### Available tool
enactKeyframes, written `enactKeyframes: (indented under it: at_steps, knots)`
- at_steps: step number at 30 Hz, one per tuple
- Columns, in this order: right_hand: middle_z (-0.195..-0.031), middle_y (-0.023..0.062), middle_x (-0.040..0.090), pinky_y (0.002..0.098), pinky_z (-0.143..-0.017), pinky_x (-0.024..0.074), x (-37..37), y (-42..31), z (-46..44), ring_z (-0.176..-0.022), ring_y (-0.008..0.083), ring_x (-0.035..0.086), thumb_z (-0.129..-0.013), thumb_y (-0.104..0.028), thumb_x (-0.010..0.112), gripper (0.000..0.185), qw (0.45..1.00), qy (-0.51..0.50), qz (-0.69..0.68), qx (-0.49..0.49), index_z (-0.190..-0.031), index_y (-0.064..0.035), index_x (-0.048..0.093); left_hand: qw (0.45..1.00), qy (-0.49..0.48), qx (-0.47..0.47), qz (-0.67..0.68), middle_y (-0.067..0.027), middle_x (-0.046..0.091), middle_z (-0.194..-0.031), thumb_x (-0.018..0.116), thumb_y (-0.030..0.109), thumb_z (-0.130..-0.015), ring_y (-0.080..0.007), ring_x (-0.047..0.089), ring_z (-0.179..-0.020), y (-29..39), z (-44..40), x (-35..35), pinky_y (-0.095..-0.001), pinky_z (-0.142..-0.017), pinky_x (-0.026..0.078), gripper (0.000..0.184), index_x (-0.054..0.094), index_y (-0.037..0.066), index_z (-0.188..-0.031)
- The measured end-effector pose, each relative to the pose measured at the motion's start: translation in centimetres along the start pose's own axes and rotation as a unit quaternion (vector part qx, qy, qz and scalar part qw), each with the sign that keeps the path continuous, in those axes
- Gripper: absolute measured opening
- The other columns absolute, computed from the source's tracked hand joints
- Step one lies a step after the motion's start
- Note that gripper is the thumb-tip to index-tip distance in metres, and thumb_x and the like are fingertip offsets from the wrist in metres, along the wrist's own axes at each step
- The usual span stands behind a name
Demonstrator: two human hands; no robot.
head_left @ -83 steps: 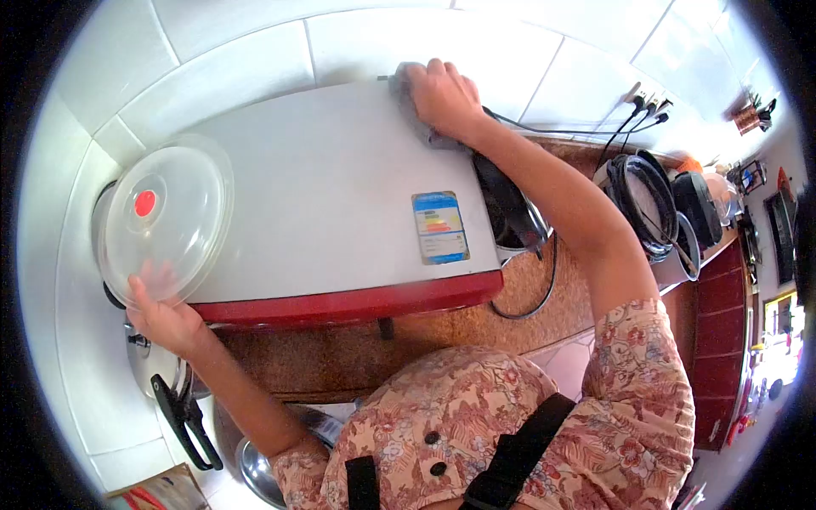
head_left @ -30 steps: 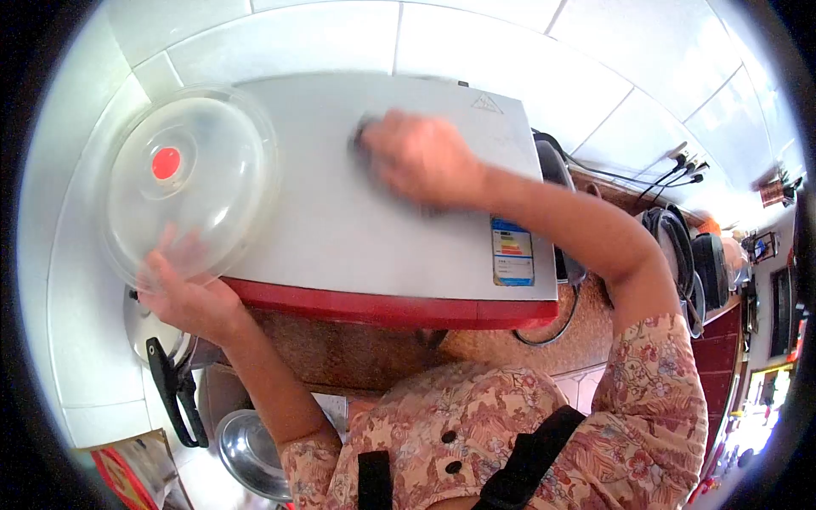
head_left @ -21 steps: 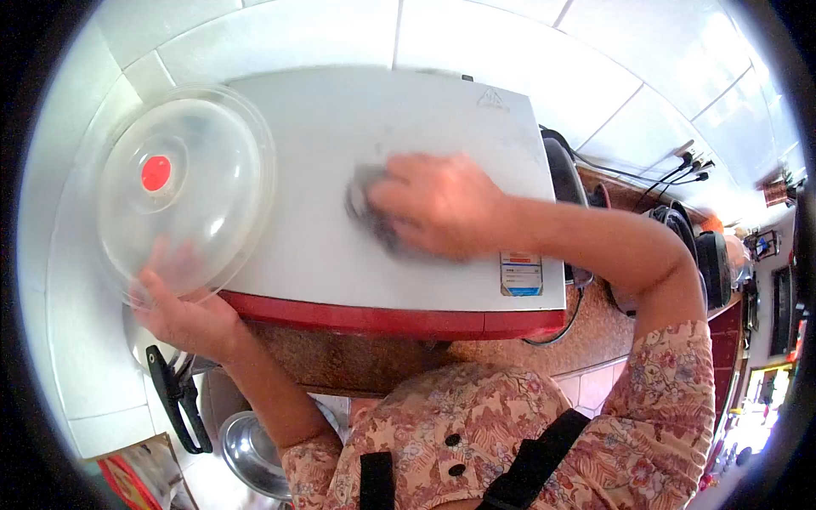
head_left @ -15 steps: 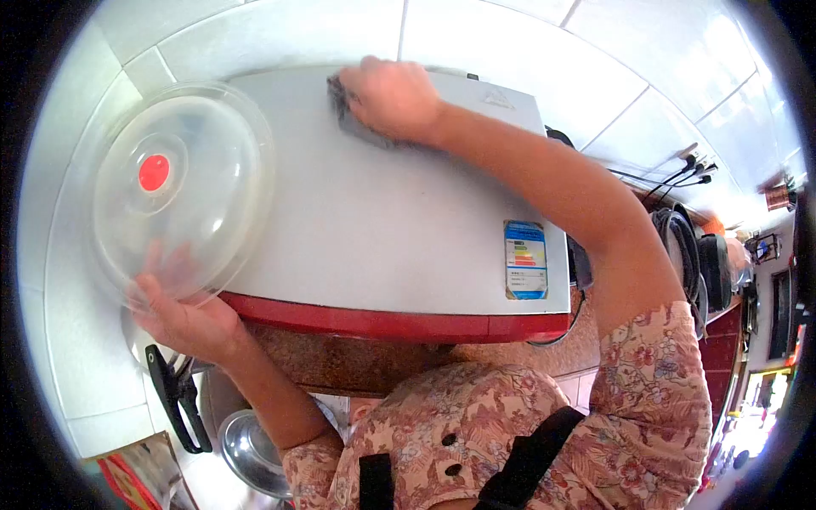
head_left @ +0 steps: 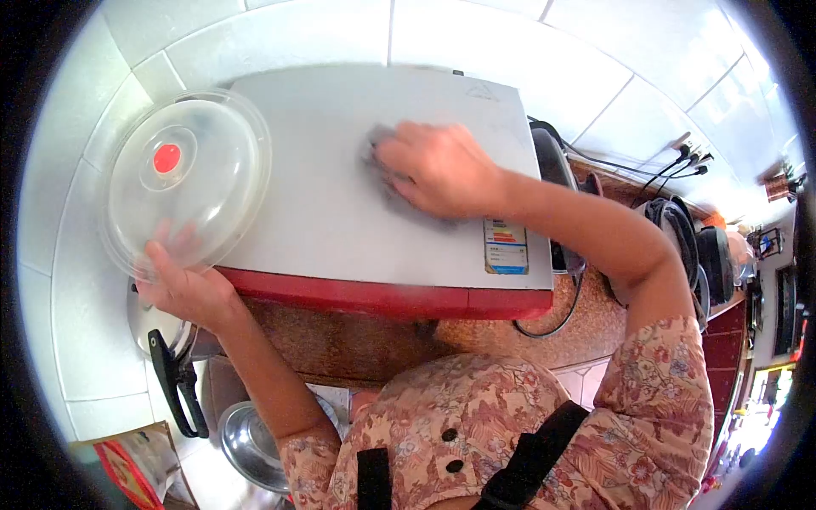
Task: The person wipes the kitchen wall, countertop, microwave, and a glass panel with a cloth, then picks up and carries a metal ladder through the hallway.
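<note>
While left grip [head_left: 189,289] holds the lid [head_left: 204,195], right grip [head_left: 442,170] clutches cloth [head_left: 380,136] near a sticker [head_left: 507,252].

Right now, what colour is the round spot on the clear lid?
Red; the head view shows the spot best.

Here's the grey cloth [head_left: 379,146], bunched and motion-blurred, under the right hand [head_left: 442,170] around the middle of the appliance [head_left: 331,229]. That's a broad, boxy unit, flat pale-grey top, red front edge, sitting on the brown bench [head_left: 365,344]. And over its left end, the round translucent lid [head_left: 217,183], red spot at its centre, near rim held in the left hand [head_left: 183,285].
</note>
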State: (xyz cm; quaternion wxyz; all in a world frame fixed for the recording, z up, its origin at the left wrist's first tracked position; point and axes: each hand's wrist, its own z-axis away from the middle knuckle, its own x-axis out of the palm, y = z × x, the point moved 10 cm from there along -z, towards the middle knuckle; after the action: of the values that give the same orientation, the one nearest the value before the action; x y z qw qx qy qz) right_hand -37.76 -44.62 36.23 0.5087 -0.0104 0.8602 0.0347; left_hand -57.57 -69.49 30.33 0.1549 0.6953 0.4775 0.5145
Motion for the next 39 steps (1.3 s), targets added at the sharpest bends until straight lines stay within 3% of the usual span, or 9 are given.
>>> enactKeyframes:
  at_steps: [9,17,22,23,26,29,31,35,39]
  knots:
    - [-0.073,0.0102,0.047,0.0404,-0.050,0.0482,-4.4,-4.9,7.8,-0.064,0.0277,0.057,-0.066,-0.012,0.063,0.025,0.991,-0.128,-0.045,-0.005,-0.090,-0.0078,0.056,0.998,0.022,-0.021,-0.051,-0.0247,0.064,-0.100,0.057,0.013,-0.090,-0.0277,0.067,-0.073,0.0,0.2,-0.5,-0.0331,-0.063,0.056,0.031,0.050,-0.011,-0.107]
    - [-0.077,0.0125,0.055,0.0409,-0.050,0.0481,0.8,-1.1,-1.9,-0.066,0.0301,0.059,-0.070,-0.011,0.066,0.020,0.999,0.020,-0.014,-0.026,-0.088,-0.0056,0.059,0.982,-0.027,0.034,-0.184,-0.0254,0.060,-0.107,0.049,0.019,-0.094,-0.0322,0.064,-0.092,1.9,0.7,0.6,-0.0395,-0.081,0.057,0.035,0.053,-0.014,-0.103]
    - [-0.083,0.0163,0.060,0.0438,-0.056,0.0500,4.3,5.1,-7.5,-0.071,0.0325,0.062,-0.075,-0.017,0.061,0.015,0.997,0.016,0.017,0.068,-0.089,-0.0094,0.061,0.994,-0.023,-0.010,-0.104,-0.0257,0.060,-0.110,0.047,0.023,-0.096,-0.0331,0.063,-0.096,0.9,1.2,1.1,-0.0421,-0.086,0.055,0.039,0.051,-0.015,-0.105]
    - [-0.083,0.0165,0.061,0.0437,-0.057,0.0504,4.8,5.5,-8.1,-0.072,0.0326,0.063,-0.076,-0.017,0.061,0.016,0.997,0.011,0.021,0.074,-0.090,-0.0098,0.061,0.979,-0.059,0.031,-0.190,-0.0251,0.061,-0.108,0.049,0.023,-0.096,-0.0327,0.063,-0.093,0.9,0.5,0.7,-0.0417,-0.083,0.056,0.039,0.051,-0.014,-0.105]
    - [-0.091,0.0187,0.063,0.0439,-0.066,0.0527,4.1,7.3,-7.0,-0.082,0.0320,0.065,-0.083,-0.020,0.054,0.021,0.991,-0.028,0.064,0.111,-0.099,-0.0095,0.062,0.997,-0.030,-0.016,-0.065,-0.0236,0.062,-0.103,0.052,0.021,-0.094,-0.0314,0.065,-0.089,0.1,-0.1,0.3,-0.0401,-0.079,0.057,0.036,0.054,-0.014,-0.103]
    - [-0.094,0.0191,0.064,0.0425,-0.071,0.0534,1.6,12.7,-1.7,-0.089,0.0309,0.064,-0.087,-0.022,0.052,0.024,0.977,-0.059,0.109,0.172,-0.104,-0.0087,0.061,0.981,-0.056,0.033,-0.181,-0.0222,0.063,-0.100,0.055,0.019,-0.093,-0.0308,0.065,-0.084,0.2,-0.4,0.2,-0.0383,-0.074,0.058,0.032,0.056,-0.013,-0.099]
    - [-0.092,0.0188,0.063,0.0421,-0.071,0.0532,-1.2,15.5,2.3,-0.086,0.0314,0.064,-0.088,-0.021,0.051,0.022,0.961,-0.056,0.163,0.217,-0.102,-0.0076,0.061,0.976,-0.071,0.091,-0.182,-0.0217,0.063,-0.099,0.056,0.017,-0.092,-0.0302,0.065,-0.082,-0.8,-1.5,-0.9,-0.0375,-0.072,0.057,0.031,0.057,-0.013,-0.098]
    - [-0.087,0.0180,0.062,0.0428,-0.066,0.0514,-4.0,16.0,7.0,-0.077,0.0311,0.063,-0.088,-0.020,0.052,0.019,0.935,-0.050,0.207,0.283,-0.098,-0.0047,0.059,0.997,-0.002,-0.020,-0.077,-0.0213,0.063,-0.099,0.056,0.016,-0.091,-0.0298,0.065,-0.079,-0.6,-0.7,-0.1,-0.0361,-0.068,0.057,0.029,0.058,-0.011,-0.099]
    - [-0.083,0.0166,0.060,0.0421,-0.062,0.0505,-5.2,11.3,9.3,-0.073,0.0305,0.062,-0.088,-0.020,0.053,0.018,0.934,-0.086,0.188,0.291,-0.092,-0.0031,0.058,0.996,-0.014,0.007,-0.085,-0.0212,0.063,-0.099,0.056,0.016,-0.091,-0.0295,0.065,-0.079,-0.1,-0.2,0.3,-0.0356,-0.068,0.057,0.029,0.058,-0.011,-0.099]
